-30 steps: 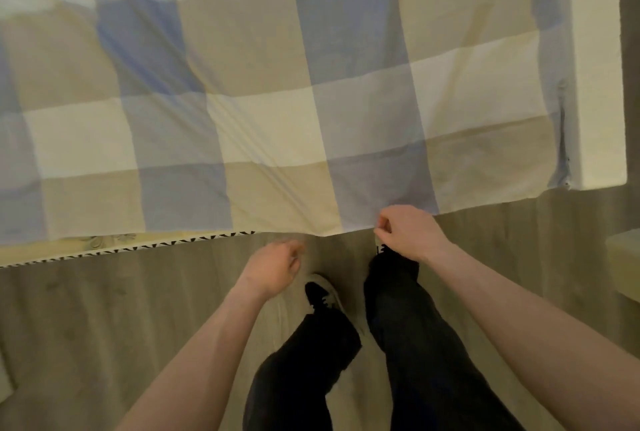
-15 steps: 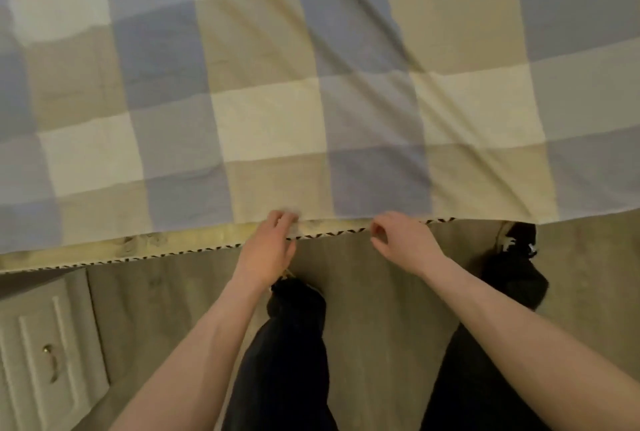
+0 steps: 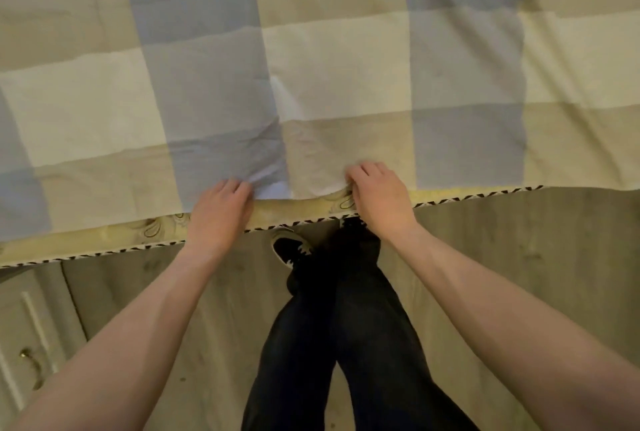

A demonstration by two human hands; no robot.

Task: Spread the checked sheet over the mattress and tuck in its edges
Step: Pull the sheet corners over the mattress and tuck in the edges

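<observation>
Checked sheet (image 3: 311, 67) hem lies along the near mattress (image 3: 114, 236) edge, where your left hand (image 3: 218, 212) and right hand (image 3: 377, 198) each pinch it with curled fingers, fingertips hidden, cloth spreading flat beyond and running off frame.

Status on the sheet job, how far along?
Done: the checked sheet lies spread over the mattress top in view. In hand: left hand and right hand grip its near edge. Left: tucking; the edge hangs loose, with the mattress side and zigzag trim bare below it.
</observation>
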